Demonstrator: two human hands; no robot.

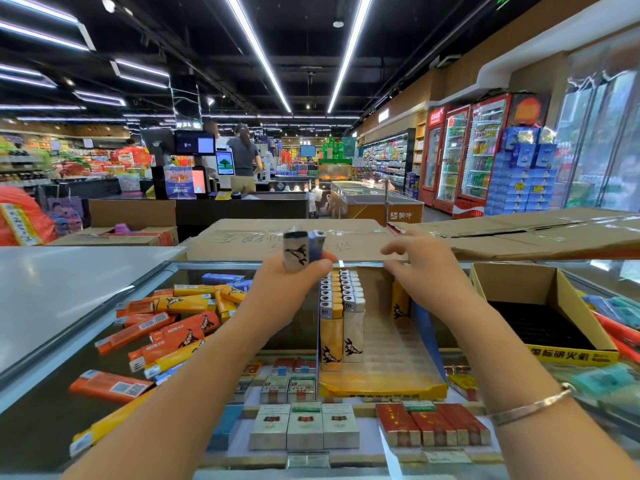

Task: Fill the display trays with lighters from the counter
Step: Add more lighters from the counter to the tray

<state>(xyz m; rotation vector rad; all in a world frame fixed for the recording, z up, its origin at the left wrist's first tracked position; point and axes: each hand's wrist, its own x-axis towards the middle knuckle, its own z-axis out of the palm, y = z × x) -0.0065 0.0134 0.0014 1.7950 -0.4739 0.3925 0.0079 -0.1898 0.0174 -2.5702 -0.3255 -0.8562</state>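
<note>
- Low in the frame, under the glass counter top (62,344), I see rows of cigarette packs (304,427).
- At lower right a bracelet (530,407) circles my right wrist.
- Left of centre, loose lighters (173,327), orange and yellow with a few blue, lie scattered flat on the glass.
- At centre the yellow display tray (381,388) stands on the counter; two rows of upright lighters (341,306) fill its left side, yellow beside white, and one yellow lighter stands at its far right.
- To the right sits an open cardboard box (540,306) with a dark inside.
- My left hand (294,282), mid-frame, has its fingers curled round two lighters (304,249), one white, one blue, held upright above the tray.
- My right hand (422,268) hovers over the tray's far end with fingers loosely spread, gripping nothing.
- Behind lie flattened cartons (346,237).
</note>
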